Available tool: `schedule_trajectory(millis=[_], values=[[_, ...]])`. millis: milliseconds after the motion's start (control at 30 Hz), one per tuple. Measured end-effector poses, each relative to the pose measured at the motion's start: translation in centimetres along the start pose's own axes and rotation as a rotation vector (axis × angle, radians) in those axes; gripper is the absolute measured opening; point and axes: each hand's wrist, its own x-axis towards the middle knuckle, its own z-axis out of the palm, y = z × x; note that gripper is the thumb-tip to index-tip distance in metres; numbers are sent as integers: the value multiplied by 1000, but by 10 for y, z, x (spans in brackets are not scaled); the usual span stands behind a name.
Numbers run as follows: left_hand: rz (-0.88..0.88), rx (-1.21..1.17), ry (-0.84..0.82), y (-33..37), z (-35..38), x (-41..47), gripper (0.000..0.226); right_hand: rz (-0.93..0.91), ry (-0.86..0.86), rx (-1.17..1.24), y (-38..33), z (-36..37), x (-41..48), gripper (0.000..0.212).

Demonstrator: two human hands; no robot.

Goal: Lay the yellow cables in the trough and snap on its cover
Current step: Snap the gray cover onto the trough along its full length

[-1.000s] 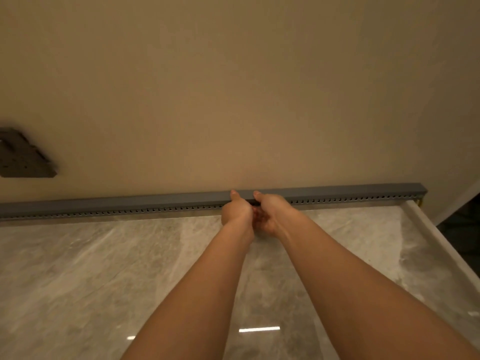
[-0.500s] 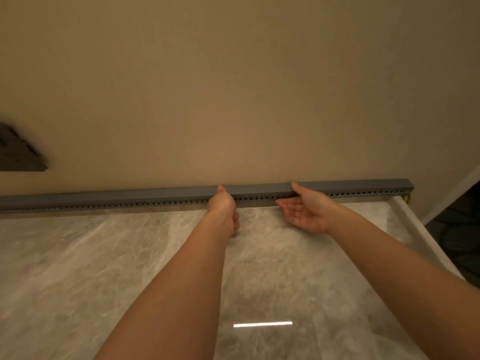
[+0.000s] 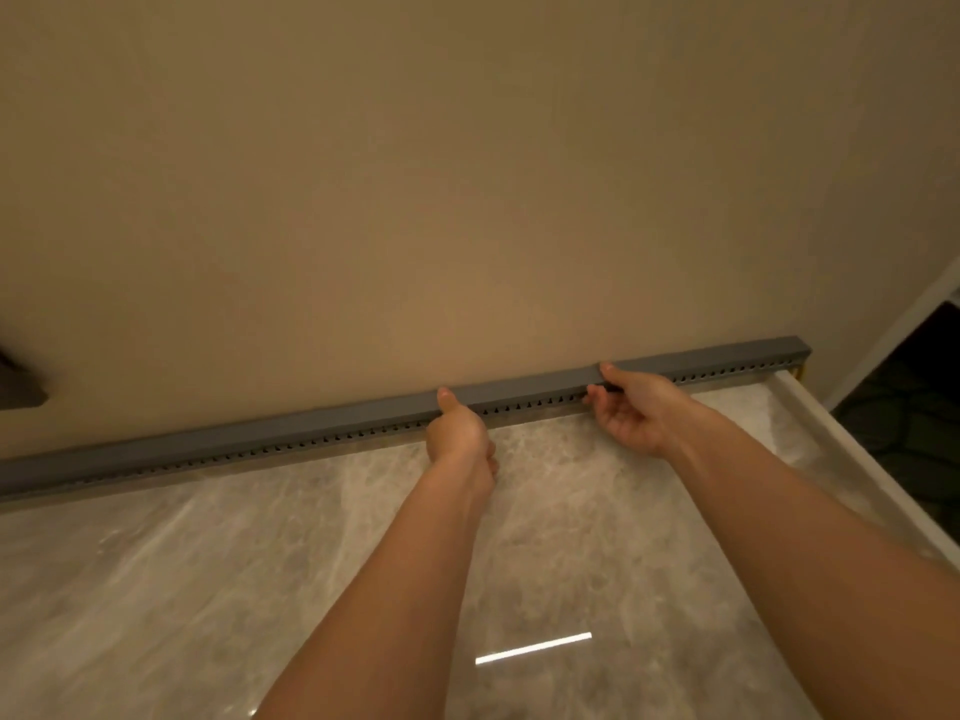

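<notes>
A long grey slotted trough (image 3: 260,444) runs along the foot of the beige wall, with its grey cover (image 3: 524,389) lying on top. My left hand (image 3: 460,433) presses its thumb on the cover near the middle, fingers curled below. My right hand (image 3: 631,407) pinches the trough further right, thumb on the cover and fingers under the slotted face. A bit of yellow cable (image 3: 802,373) shows at the trough's right end; the cables inside are hidden.
The trough sits at the back of a glossy marble surface (image 3: 208,589) whose raised edge (image 3: 852,454) runs down the right side. A dark object (image 3: 21,389) is on the wall at far left. A dark floor (image 3: 914,407) lies beyond the right edge.
My hands, side by side at the middle a second ago, have parted. The right hand slid right along the cover and now grips it. The view has tilted.
</notes>
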Motion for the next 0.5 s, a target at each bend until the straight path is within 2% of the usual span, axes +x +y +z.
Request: schedule_trajectory(millis=[267,400,500], values=[[-14,-11,55,-5,8,0,69,37,-69,-73,-1,-4,1,27],[3,-15,-16,-12,35,-15,43,89,-135,-126,-1,-11,4,26],[36,41,-76,-17,63,-27,44,94,-168,-110,-3,-11,6,25]])
